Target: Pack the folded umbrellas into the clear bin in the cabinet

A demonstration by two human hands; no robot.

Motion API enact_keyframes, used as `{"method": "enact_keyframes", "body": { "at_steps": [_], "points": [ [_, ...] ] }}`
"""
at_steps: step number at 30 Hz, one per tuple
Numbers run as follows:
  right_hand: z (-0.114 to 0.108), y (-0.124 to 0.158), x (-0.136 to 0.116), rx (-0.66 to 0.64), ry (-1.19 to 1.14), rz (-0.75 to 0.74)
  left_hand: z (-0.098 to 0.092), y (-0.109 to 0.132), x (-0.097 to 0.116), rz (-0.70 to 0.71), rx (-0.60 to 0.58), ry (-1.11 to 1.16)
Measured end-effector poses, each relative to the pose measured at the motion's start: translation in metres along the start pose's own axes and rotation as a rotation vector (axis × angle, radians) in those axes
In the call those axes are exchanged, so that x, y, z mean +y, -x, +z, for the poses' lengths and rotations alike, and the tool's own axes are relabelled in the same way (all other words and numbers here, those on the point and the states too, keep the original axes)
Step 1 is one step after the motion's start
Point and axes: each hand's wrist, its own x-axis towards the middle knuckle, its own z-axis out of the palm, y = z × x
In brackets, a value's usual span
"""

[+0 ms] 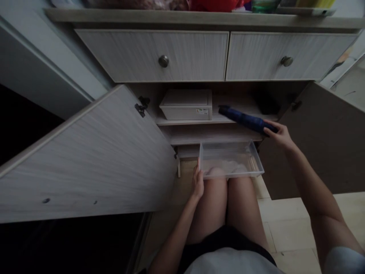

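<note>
My right hand [278,133] is closed round one end of a dark blue folded umbrella [245,120] with black ends. It is held out to the left, in front of the open cabinet's shelf and above a clear plastic box [231,176]. The box lies across my knees, which show through its bottom. At its left side my left hand [198,179] grips the wall, the fingers partly hidden behind it.
A lidded white storage box [186,104] sits on the upper cabinet shelf [222,117]. A dark object [265,102] lies deeper at the right. Open doors flank me, left [102,163] and right [316,144]. Two closed drawers [154,55] are above.
</note>
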Motion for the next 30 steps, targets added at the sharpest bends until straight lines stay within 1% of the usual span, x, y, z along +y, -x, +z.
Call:
{"method": "enact_keyframes", "body": {
  "at_steps": [2,4,6,8,12,15,18,23,25,27,29,30],
  "points": [
    [-0.005,0.031,-0.022,-0.146,-0.011,-0.075,0.001,0.000,0.002,0.019,0.009,-0.013],
    [-0.003,0.055,-0.040,-0.273,0.014,-0.156,0.001,0.000,0.003,0.026,0.010,-0.025],
    [0.006,0.069,-0.050,-0.364,0.061,-0.220,0.001,0.000,0.003,0.014,-0.005,-0.022],
    [0.020,0.074,-0.050,-0.411,0.119,-0.256,0.002,0.001,0.004,0.003,-0.015,-0.015],
    [0.047,0.067,-0.034,-0.406,0.185,-0.278,0.002,0.002,0.007,-0.002,-0.006,-0.029],
    [0.059,0.059,-0.023,-0.417,0.181,-0.289,-0.001,0.002,0.010,-0.005,-0.012,-0.027],
    [0.064,0.053,-0.018,-0.438,0.242,-0.304,-0.004,0.002,0.011,-0.013,-0.030,-0.017],
    [0.071,0.051,-0.017,-0.500,0.593,-0.292,-0.004,0.003,0.011,0.027,-0.023,0.011],
    [0.075,0.051,-0.016,-0.516,0.692,-0.289,-0.003,0.003,0.011,0.033,-0.023,0.017],
    [0.077,0.048,-0.015,-0.526,0.724,-0.305,-0.003,0.002,0.010,0.037,-0.021,0.012],
    [0.075,0.039,-0.013,-0.510,0.673,-0.316,-0.003,0.002,0.009,0.035,-0.011,-0.006],
    [0.071,0.031,-0.010,-0.481,0.623,-0.307,-0.003,0.002,0.008,0.025,-0.012,-0.010]
  ]
}}
